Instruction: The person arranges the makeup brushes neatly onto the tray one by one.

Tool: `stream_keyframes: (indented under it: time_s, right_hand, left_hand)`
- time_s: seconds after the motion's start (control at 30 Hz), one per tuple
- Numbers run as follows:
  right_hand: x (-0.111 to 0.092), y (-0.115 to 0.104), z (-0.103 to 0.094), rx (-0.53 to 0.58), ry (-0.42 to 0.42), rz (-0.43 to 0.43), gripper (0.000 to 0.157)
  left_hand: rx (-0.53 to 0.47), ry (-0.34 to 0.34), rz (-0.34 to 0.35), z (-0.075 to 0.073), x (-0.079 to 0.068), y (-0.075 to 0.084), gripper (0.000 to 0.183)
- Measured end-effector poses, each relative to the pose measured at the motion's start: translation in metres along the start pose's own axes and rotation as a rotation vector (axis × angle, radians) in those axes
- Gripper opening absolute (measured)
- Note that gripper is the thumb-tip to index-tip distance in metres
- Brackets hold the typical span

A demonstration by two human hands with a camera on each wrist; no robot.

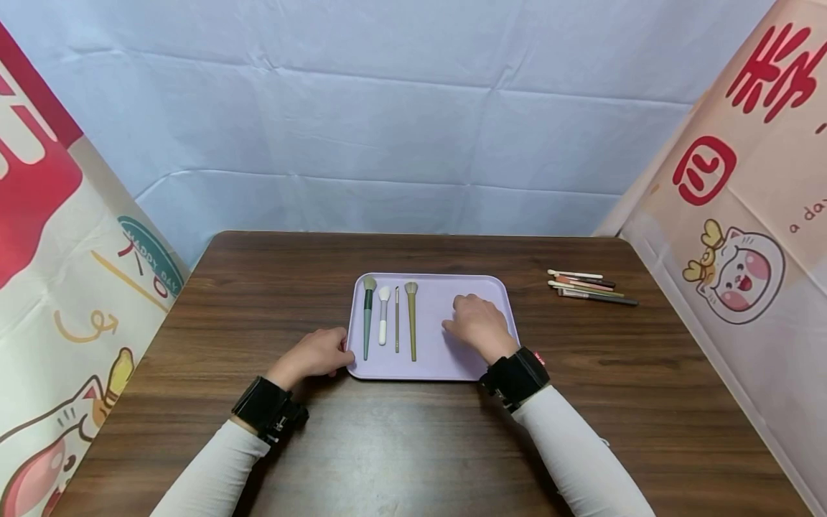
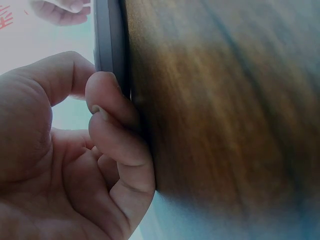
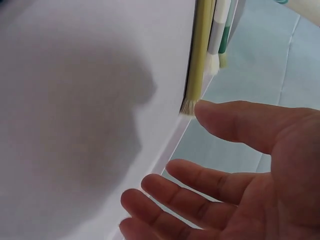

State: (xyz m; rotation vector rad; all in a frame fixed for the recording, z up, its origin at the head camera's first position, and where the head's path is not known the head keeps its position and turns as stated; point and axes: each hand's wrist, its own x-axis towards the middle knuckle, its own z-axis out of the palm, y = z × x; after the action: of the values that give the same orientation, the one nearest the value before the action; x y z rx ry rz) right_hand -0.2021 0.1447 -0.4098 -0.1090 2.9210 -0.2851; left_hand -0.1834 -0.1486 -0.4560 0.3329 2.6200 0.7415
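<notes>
A lavender tray (image 1: 446, 368) lies on the wooden table, and my left hand (image 1: 318, 352) holds its near left corner. In the left wrist view, the thumb and curled fingers meet at the tray's edge (image 2: 111, 37). On the tray's left half, makeup brushes lie side by side: a green-handled brush (image 1: 367, 316), a white-handled brush (image 1: 383, 316), a thin brush (image 1: 397, 319) and an olive-yellow brush (image 1: 412, 323). Over the tray's right half hovers my right hand (image 1: 479, 324). Its fingers are spread and hold nothing in the right wrist view.
To the right of the tray, several more brushes (image 1: 591, 286) lie in a loose bundle on the table (image 1: 413, 452). A pale blue cloth (image 1: 388, 143) hangs behind the table, and printed cloths stand at both sides.
</notes>
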Motion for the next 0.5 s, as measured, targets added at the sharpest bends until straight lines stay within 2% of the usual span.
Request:
stream_keyframes:
  time_s: [0.27, 0.5]
  right_hand:
    - [-0.001, 0.015, -0.003, -0.021, 0.005, -0.009, 0.053]
    - [-0.003, 0.031, -0.006, -0.011, -0.001, -0.003, 0.056]
  left_hand:
    - [-0.003, 0.000, -0.004, 0.000, 0.000, -0.001, 0.011]
    - [-0.005, 0.001, -0.007, 0.000, 0.000, 0.000, 0.012]
